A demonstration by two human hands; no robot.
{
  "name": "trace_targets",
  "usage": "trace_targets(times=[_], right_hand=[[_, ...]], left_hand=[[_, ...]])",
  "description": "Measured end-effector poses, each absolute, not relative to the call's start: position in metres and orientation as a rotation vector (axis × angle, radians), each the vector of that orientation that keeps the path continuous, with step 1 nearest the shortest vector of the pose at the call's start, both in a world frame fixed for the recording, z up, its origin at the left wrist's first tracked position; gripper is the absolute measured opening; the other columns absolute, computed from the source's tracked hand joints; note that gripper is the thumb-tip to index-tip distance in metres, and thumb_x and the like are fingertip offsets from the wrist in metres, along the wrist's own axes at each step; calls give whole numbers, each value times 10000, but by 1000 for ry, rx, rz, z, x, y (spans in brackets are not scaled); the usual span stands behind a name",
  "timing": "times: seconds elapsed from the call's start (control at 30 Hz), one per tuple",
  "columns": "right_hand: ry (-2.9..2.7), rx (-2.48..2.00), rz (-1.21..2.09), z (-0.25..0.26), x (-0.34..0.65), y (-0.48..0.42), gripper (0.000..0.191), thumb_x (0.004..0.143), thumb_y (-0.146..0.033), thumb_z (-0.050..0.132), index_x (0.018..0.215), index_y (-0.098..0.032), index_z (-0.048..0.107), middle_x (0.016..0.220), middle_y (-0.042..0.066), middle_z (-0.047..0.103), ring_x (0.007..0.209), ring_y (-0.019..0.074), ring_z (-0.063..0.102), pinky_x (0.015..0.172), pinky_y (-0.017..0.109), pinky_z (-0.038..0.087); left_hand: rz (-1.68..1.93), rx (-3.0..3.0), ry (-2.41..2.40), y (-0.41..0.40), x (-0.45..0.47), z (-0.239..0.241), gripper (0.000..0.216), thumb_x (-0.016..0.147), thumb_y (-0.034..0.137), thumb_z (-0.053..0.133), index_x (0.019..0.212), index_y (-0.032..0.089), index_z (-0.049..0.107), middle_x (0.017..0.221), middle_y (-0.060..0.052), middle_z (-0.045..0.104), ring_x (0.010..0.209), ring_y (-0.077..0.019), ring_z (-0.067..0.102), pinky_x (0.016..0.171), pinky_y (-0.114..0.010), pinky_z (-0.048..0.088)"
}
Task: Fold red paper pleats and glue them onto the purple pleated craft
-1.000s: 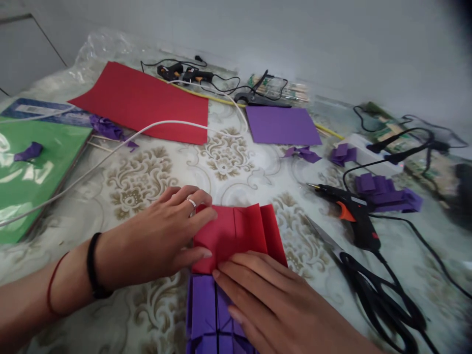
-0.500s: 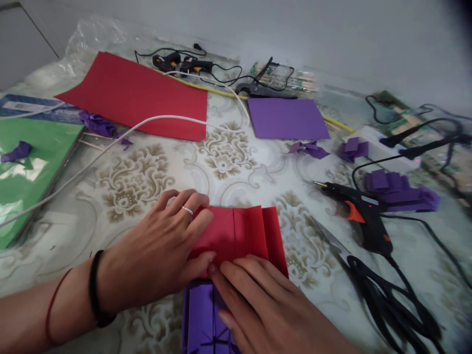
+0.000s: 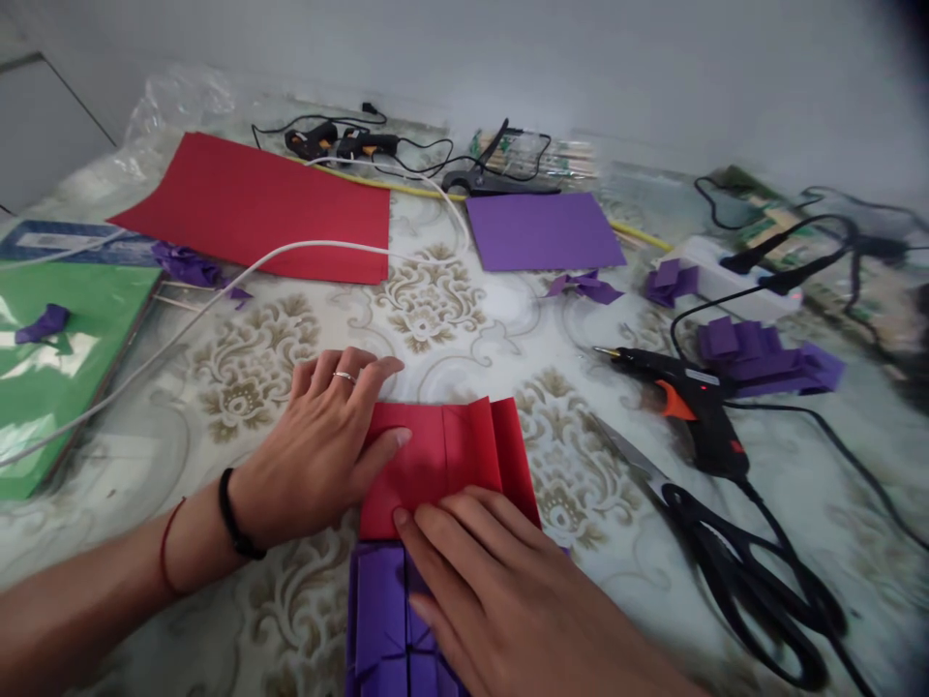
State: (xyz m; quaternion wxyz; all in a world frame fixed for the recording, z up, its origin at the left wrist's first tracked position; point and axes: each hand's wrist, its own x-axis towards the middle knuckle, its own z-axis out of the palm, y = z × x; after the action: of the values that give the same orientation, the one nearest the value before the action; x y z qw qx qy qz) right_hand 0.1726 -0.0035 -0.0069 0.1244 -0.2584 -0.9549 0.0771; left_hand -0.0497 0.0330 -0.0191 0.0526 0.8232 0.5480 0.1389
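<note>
A folded piece of red paper (image 3: 428, 445) lies in front of me, creased down its middle, with overlapping flaps at its right side. Its near edge meets a folded purple paper piece (image 3: 378, 605) that has several crossing creases. My left hand (image 3: 326, 436), a ring on one finger, rests at the red paper's left edge with thumb and fingers apart. Over the seam between red and purple lies my right hand (image 3: 486, 581), its fingers stretched flat and pressing down. It covers much of the purple piece.
Black-handled scissors (image 3: 726, 552) and a hot glue gun (image 3: 689, 397) lie at the right, near purple scraps (image 3: 762, 353) and a white power strip (image 3: 755, 290). Red sheets (image 3: 268, 208), a purple sheet (image 3: 544, 232) and a green pack (image 3: 79, 339) lie farther back. A white cable crosses the left.
My left hand has shifted away from the right hand, up and left along the red paper, its thumb lifting from the seam. The right hand stays flat. The camera view has shifted slightly.
</note>
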Motion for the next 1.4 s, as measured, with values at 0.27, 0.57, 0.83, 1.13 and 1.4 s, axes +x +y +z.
trace_targets(times=[0.27,0.57,0.83,1.13,1.4], right_hand=[[-2795,-759,111,-6,175,-6,406,1095,-344,490,1325,-96,715,1456,108,686,1336,263,580,1097,394,484],[-2824,-724,115,-3,174,-5,423,1092,-360,489,1327,-99,725,1419,83,719,1302,263,616,1106,426,485],[-2733,-733,177,7,177,-2,398,1100,-347,476,1277,-110,743,1374,86,744,1259,260,644,1100,397,498],[-2703,-716,354,10,182,5,349,1057,-160,448,1281,-116,711,1241,107,770,1090,291,702,952,458,617],[-2823,-667,349,12,191,13,557,970,-73,467,1516,-129,561,1579,114,568,1398,308,570,1127,487,563]], left_hand=[[418,2428,1796,45,-45,-22,388,1025,342,515,1367,159,509,1262,-168,578,1099,-365,496,957,-593,433],[360,2432,1867,49,-42,-22,379,1052,337,476,1384,181,569,1287,-179,580,1134,-382,507,970,-591,419],[455,2271,1675,43,-57,-3,302,1066,358,401,1197,173,599,1080,-104,687,1003,-294,602,908,-484,454],[523,1953,1474,34,-60,17,204,1027,317,483,1089,213,647,905,-6,717,765,-167,632,659,-285,443],[604,2073,1368,34,-58,10,140,1004,274,551,1096,199,625,985,-29,692,858,-178,636,784,-316,477]])
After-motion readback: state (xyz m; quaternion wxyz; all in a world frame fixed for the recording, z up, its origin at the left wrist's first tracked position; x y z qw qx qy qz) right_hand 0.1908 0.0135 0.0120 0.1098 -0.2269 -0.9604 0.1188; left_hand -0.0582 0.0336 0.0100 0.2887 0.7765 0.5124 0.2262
